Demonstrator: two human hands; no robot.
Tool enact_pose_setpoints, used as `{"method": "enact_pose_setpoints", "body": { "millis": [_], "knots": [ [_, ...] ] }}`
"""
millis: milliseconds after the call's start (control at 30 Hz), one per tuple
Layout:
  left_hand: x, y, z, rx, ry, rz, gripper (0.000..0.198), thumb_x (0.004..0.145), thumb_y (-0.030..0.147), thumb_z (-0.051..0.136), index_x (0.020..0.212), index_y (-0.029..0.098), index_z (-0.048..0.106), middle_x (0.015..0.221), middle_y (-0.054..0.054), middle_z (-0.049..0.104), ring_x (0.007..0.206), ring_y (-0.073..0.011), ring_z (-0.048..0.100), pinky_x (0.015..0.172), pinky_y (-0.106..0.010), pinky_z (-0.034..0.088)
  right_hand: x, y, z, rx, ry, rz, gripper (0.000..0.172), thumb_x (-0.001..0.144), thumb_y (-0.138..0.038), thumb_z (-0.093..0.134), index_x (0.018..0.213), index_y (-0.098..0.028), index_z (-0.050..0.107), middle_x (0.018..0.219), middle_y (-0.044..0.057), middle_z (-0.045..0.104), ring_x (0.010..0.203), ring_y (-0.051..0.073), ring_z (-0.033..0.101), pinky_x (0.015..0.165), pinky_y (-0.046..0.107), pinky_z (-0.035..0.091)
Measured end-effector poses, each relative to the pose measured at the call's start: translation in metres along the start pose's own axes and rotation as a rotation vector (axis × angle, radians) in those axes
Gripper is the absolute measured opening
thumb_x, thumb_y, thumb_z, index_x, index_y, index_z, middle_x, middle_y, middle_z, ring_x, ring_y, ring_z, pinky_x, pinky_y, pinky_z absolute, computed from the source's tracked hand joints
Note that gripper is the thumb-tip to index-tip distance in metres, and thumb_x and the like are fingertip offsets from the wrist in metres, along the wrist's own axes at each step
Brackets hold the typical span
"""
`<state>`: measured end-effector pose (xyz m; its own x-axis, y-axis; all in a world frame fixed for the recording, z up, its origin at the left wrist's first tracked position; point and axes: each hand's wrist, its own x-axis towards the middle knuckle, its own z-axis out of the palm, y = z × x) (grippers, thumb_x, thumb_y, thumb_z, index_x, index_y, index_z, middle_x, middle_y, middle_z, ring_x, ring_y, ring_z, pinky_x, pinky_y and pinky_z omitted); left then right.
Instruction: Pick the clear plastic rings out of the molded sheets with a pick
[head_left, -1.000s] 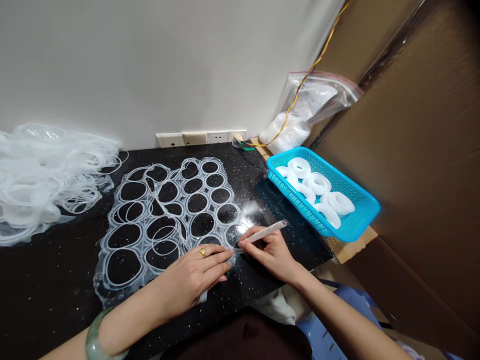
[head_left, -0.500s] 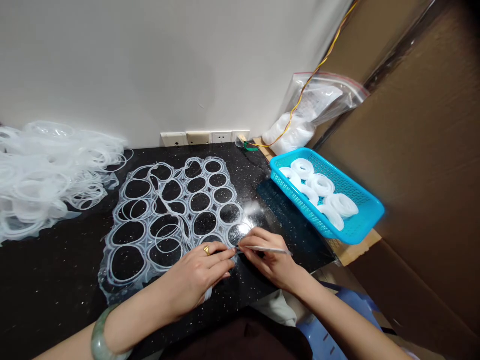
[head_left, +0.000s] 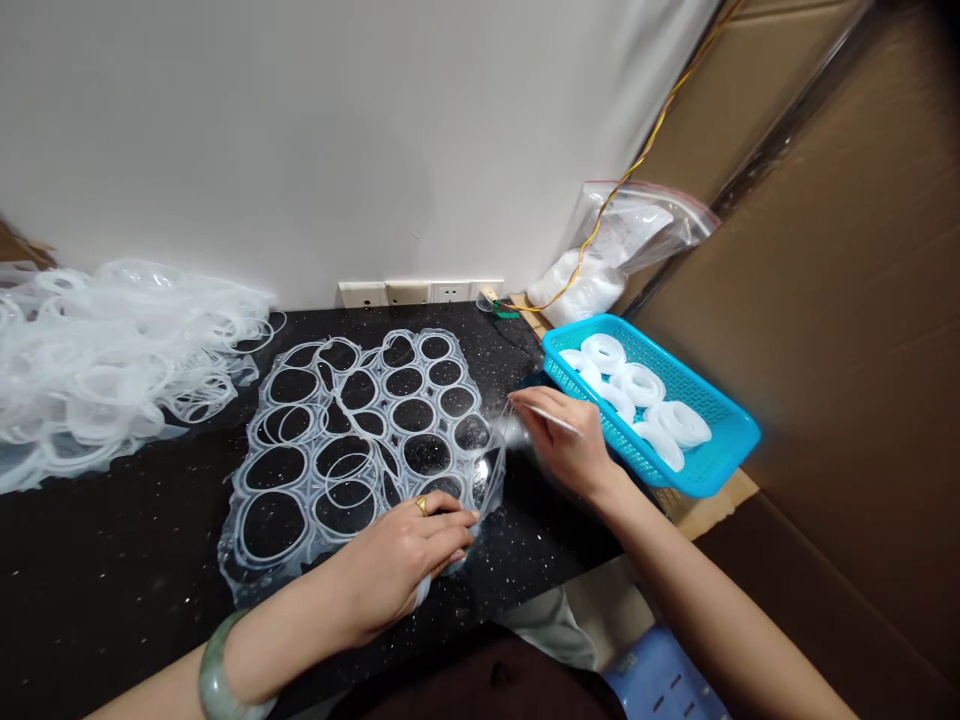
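Observation:
Black speckled worktop point(head_left: 135, 560) carries a translucent sheet of moulded rings point(head_left: 311, 478), apparently silicone, with loose strands lying over it. My left hand point(head_left: 424, 545) rests on the sheet's near right edge, fingers curled together. A bit of white rings point(head_left: 422, 592) shows under its palm; most of it is hidden. My right hand point(head_left: 566, 440) is raised beside the sheet's right edge, closed around slim pale tweezers point(head_left: 553, 418). From their tip, thin clear film point(head_left: 495, 455) stretches back to the sheet's right side.
A blue basket point(head_left: 724, 465) with several coiled white rings point(head_left: 637, 385) stands at the right. A large heap of translucent rings point(head_left: 112, 360) lies at the left. Wall sockets point(head_left: 409, 292), a twisted yellow cable point(head_left: 637, 160) and a plastic bag point(head_left: 592, 270) are at the back.
My right hand has moved up and to the right, away from my left hand, drawing the clear film out from the sheet. My left hand stays at the sheet's near edge.

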<state>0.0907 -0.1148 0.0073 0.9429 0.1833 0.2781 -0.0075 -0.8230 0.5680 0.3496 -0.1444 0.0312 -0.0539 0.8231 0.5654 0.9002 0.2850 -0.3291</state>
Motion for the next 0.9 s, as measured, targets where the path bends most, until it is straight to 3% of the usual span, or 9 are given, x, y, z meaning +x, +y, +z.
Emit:
{"method": "enact_pose_setpoints", "body": {
  "millis": [200,500,633,733,900],
  "knots": [
    [0.004,0.007,-0.006,-0.038,0.029,0.003,0.027,0.098,0.012,0.039,0.101,0.016,0.066,0.104,-0.01,0.071,0.098,-0.021,0.061,0.081,-0.035,0.054,0.005,0.001,-0.003,0.18,0.007,0.059,0.019,0.094,-0.024,0.053,0.096,-0.019,0.071,0.092,0.008,0.074,0.081,0.02,0.069,0.072,0.031,0.055],
    [0.013,0.006,-0.013,0.016,0.015,0.036,0.025,0.099,0.014,0.04,0.103,0.016,0.064,0.097,-0.008,0.071,0.092,-0.0192,0.063,0.078,-0.031,0.054,-0.03,-0.007,0.001,0.467,-0.047,0.234,0.016,0.091,-0.029,0.06,0.092,-0.02,0.073,0.087,0.007,0.072,0.071,0.017,0.066,0.06,0.027,0.054],
    [0.018,0.001,-0.009,0.024,0.043,0.043,0.025,0.099,0.016,0.041,0.104,0.015,0.065,0.09,-0.009,0.071,0.085,-0.0187,0.064,0.074,-0.031,0.053,-0.045,-0.007,0.002,0.611,-0.016,0.348,0.021,0.09,-0.034,0.062,0.096,-0.018,0.074,0.083,0.007,0.073,0.051,0.012,0.06,0.047,0.024,0.049],
    [0.024,-0.001,-0.006,-0.004,0.107,0.056,0.024,0.099,0.017,0.042,0.105,0.014,0.065,0.096,-0.01,0.071,0.086,-0.019,0.064,0.077,-0.033,0.053,-0.058,-0.009,0.002,0.691,-0.058,0.394,0.026,0.093,-0.035,0.058,0.106,-0.018,0.072,0.082,0.006,0.073,0.043,0.009,0.056,0.043,0.022,0.045],
    [0.039,-0.006,0.004,-0.039,0.139,-0.124,0.018,0.097,0.02,0.049,0.102,0.016,0.066,0.09,-0.007,0.065,0.081,-0.017,0.062,0.07,-0.029,0.05,-0.076,-0.006,0.003,0.658,-0.091,0.344,0.025,0.097,-0.03,0.051,0.114,-0.02,0.068,0.087,0.005,0.074,0.047,0.009,0.059,0.05,0.022,0.049]
  ]
}}
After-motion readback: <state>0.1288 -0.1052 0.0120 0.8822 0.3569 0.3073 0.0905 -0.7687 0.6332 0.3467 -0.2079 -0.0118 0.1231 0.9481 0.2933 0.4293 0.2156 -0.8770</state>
